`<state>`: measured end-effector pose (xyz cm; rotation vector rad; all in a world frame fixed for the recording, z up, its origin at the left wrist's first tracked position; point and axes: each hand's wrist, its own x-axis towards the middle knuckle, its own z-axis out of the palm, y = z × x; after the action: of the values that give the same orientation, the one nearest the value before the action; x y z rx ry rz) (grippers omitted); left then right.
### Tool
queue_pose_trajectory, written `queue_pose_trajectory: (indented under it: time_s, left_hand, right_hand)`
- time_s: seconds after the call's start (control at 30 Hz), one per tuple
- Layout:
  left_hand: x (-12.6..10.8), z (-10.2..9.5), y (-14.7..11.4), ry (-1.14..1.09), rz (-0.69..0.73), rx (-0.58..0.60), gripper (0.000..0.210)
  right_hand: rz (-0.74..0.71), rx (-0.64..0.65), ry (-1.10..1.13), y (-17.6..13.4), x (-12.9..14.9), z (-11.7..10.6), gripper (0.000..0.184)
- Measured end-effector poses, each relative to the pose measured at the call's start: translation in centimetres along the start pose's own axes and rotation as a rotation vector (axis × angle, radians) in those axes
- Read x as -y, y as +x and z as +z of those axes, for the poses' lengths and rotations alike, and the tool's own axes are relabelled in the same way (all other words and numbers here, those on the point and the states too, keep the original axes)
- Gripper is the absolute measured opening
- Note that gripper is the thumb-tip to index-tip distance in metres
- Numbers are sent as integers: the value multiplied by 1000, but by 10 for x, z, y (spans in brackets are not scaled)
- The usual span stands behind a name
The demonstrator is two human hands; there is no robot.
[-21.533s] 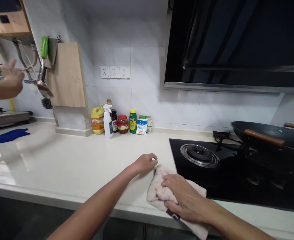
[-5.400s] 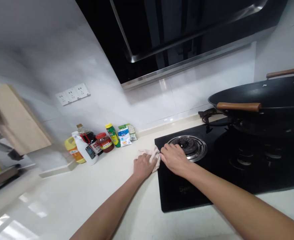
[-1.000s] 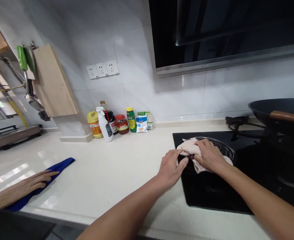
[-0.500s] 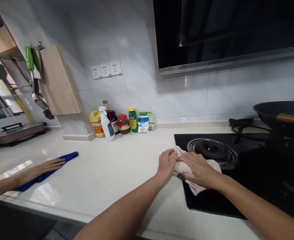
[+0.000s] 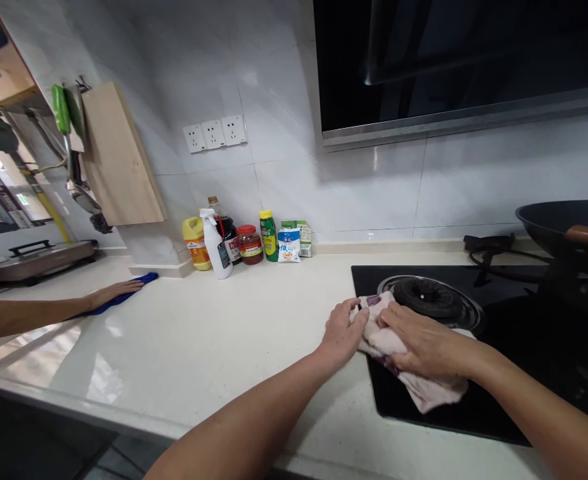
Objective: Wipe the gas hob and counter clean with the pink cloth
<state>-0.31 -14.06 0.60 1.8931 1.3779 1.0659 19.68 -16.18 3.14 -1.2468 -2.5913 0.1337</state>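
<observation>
A pale pink cloth (image 5: 431, 393) with dark purple patches lies bunched over the left edge of the black gas stove (image 5: 399, 417). My right hand (image 5: 427, 340) presses down on it, fingers curled into the fabric. At the cloth's left side my left hand (image 5: 343, 331) grips its edge with bent fingers and thumb. Just behind both hands is the round burner (image 5: 427, 298).
Another person's hand (image 5: 114, 293) lies flat on a blue cloth (image 5: 119, 303) at the left of the white counter (image 5: 214, 340). A spray bottle (image 5: 217, 247), a red-lidded jar (image 5: 249, 245) and packets stand by the wall. A wok (image 5: 564, 220) sits on the right.
My right hand has shifted slightly right, stretching the pink cloth out more toward the front. The other person's hand and blue cloth have slid back toward the wall.
</observation>
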Motion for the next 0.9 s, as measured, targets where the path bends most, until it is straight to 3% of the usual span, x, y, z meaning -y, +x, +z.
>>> queue_pose_trajectory:
  time_s: [0.1, 0.2, 0.33, 0.43, 0.5, 0.73, 0.9]
  left_hand:
    - [-6, -1, -5, 25, 14, 68, 36]
    - [-9, -2, -6, 28, -12, 84, 37]
    - [-7, -1, -5, -4, 9, 62, 41]
    - [-8, -2, -6, 38, 30, 71, 45]
    - [-11, -3, -8, 73, 38, 85, 47]
    - [-20, -4, -18, 144, 77, 160, 46]
    - [-24, -4, -21, 222, 110, 244, 42]
  right_hand:
    - [-87, 143, 158, -9, 18, -11, 44]
    - [-52, 188, 210, -6, 25, -15, 41]
    - [68, 36, 84, 9, 10, -6, 33]
    - [232, -84, -110, 17, -9, 1, 37]
    - [333, -93, -196, 19, -19, 1, 40]
    - [362, 114, -131, 3, -31, -21, 43]
    - [494, 189, -132, -3, -35, -35, 45]
